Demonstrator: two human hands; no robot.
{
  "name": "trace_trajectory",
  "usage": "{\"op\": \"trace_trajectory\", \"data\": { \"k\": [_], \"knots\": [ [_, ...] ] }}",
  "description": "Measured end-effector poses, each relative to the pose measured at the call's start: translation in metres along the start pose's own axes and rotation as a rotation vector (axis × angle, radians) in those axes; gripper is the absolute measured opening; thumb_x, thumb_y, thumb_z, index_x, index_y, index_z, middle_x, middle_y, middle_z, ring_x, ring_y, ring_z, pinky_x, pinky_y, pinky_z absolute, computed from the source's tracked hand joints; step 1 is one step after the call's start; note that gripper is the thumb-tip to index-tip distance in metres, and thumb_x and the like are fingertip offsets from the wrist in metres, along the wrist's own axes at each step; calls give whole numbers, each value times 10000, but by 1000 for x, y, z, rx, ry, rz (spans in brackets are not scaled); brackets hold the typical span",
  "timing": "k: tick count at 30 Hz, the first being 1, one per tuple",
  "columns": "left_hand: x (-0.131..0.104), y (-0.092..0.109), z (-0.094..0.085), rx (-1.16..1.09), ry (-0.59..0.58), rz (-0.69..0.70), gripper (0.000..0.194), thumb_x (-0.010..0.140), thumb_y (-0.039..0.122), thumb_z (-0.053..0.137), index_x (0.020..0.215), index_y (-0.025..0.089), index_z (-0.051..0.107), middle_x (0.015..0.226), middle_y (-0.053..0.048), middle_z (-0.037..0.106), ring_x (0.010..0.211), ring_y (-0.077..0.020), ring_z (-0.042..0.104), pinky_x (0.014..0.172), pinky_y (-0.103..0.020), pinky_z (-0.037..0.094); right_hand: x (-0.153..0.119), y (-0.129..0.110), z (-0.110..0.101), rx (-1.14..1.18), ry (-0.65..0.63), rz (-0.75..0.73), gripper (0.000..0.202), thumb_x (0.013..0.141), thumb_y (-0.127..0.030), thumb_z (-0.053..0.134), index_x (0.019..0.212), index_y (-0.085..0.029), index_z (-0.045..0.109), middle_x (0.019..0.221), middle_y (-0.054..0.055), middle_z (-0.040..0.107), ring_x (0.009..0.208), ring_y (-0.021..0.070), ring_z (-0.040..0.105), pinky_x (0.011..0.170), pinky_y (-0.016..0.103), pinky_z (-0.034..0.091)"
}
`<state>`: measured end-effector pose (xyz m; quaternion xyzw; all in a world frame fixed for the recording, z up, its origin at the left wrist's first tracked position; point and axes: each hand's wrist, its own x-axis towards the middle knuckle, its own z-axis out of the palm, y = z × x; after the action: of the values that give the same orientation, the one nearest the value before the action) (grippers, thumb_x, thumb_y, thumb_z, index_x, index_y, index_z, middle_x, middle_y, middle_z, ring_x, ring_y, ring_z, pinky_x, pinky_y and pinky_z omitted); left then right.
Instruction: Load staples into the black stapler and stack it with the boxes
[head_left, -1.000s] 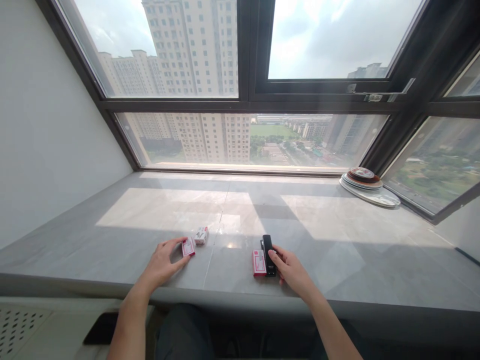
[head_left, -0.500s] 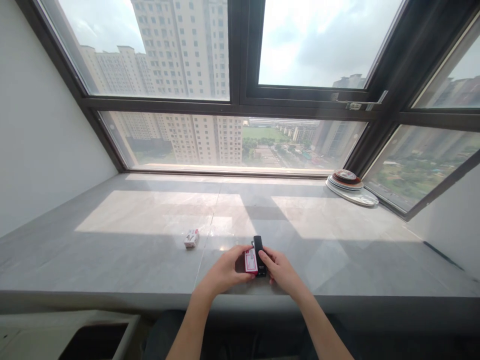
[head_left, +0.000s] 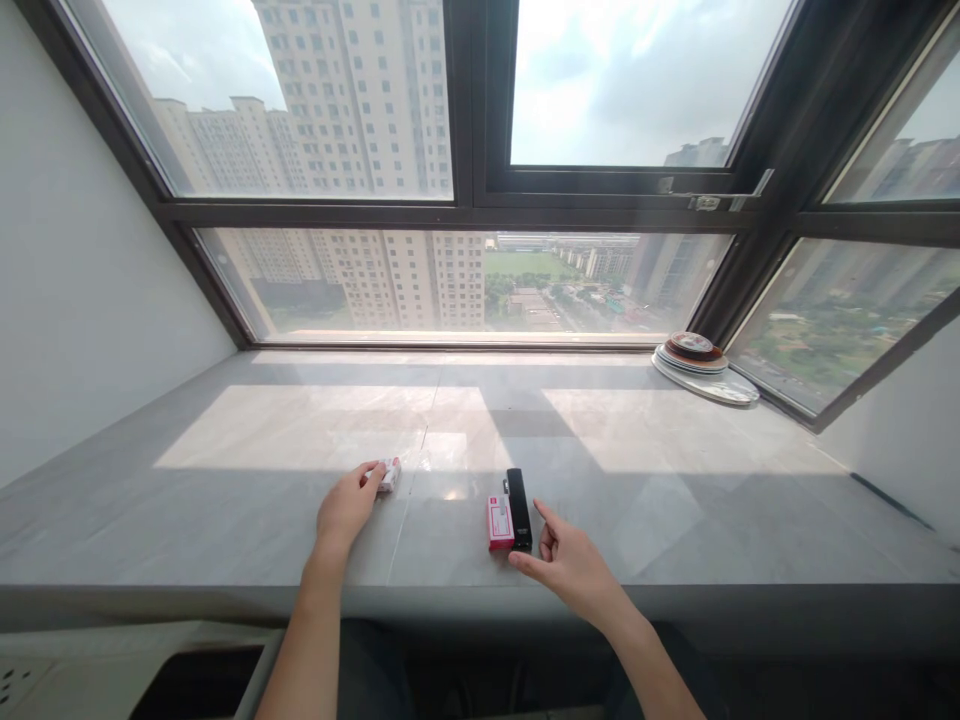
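On the sill, my left hand [head_left: 347, 508] has its thumb and fingers closed on a small white-and-red box [head_left: 391, 475]. The hand covers the left part of that box. To the right, a pink-and-white box [head_left: 500, 523] lies against the left side of a long black stapler [head_left: 518, 510]. My right hand [head_left: 566, 560] is just right of the stapler, thumb and index finger spread, holding nothing. Its thumb tip comes close to the stapler's near end; I cannot tell whether they touch.
A stack of plates [head_left: 697, 366] sits in the far right corner of the grey stone sill [head_left: 247, 530], by the dark window frame [head_left: 480, 215]. Below the front edge at left is a pale unit with a dark opening [head_left: 199, 685].
My left hand has left the pink-and-white box and moved left onto the white-and-red box. My right hand has let go of the stapler and drawn slightly right, its fingers spreading.
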<state>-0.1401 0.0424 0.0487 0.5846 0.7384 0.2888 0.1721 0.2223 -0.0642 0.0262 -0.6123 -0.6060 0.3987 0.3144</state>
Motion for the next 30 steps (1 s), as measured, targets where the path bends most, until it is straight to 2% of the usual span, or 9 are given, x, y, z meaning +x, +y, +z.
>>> {"op": "trace_trajectory", "data": {
  "k": [3,7,9,13,18,21,25,28,30],
  "knots": [
    [-1,20,26,-33,-120,94,501,945,603,412,1169,236,669,808,-25,705,788,-239,681,709,-301,450,4,-14,1,-84,-19,-33,947,723,-537,814,1523,-204,431,683,-47,542,632,162,515,550,254,351],
    [-27,70,72,-63,-237,236,490,970,606,382,1199,257,638,810,-11,732,787,-215,703,696,-271,440,11,-31,1,-42,-86,-142,628,766,-407,783,1346,-279,579,735,-34,652,647,172,575,577,249,371],
    [-41,88,86,-59,-268,298,466,999,599,333,1174,290,636,872,-13,752,845,-216,710,722,-274,438,14,-36,3,-4,-101,-172,570,778,-368,766,1316,-289,593,795,-24,693,684,184,608,609,252,398],
    [-63,101,99,-3,-256,333,477,1044,556,213,1217,300,577,939,-48,760,898,-250,716,783,-314,426,18,-36,5,22,-126,-194,609,753,-338,781,1328,-281,591,836,-20,716,707,192,620,632,255,420],
    [-67,114,114,85,-243,346,470,1057,504,180,1211,233,532,898,-109,734,902,-286,723,800,-359,425,26,-26,-9,10,-153,-189,585,737,-330,775,1300,-269,628,777,-41,700,667,172,579,645,255,430],
    [-65,143,139,114,-276,376,477,1061,474,163,1219,195,516,919,-150,721,925,-295,723,803,-379,436,33,-12,-38,7,-138,-140,485,712,-338,776,1178,-233,694,827,-24,725,727,193,603,686,271,458],
    [-65,207,186,112,-368,436,503,1060,470,166,1276,151,489,995,-217,706,993,-316,709,843,-422,442,42,23,-101,11,-54,-8,438,619,-353,831,1011,-182,743,822,19,739,772,242,632,701,308,484],
    [-69,255,217,91,-446,502,522,1064,440,151,1317,130,486,1084,-260,676,1059,-324,690,893,-457,429,47,54,-149,81,-78,14,458,617,-371,830,1005,-145,740,889,65,750,812,248,656,720,317,488],
    [-72,280,232,74,-491,537,525,1065,421,147,1335,122,484,1129,-277,654,1094,-331,677,914,-474,417,50,69,-172,90,-77,19,479,642,-383,815,1032,-118,737,910,95,749,816,235,665,722,312,477]
  ]
}}
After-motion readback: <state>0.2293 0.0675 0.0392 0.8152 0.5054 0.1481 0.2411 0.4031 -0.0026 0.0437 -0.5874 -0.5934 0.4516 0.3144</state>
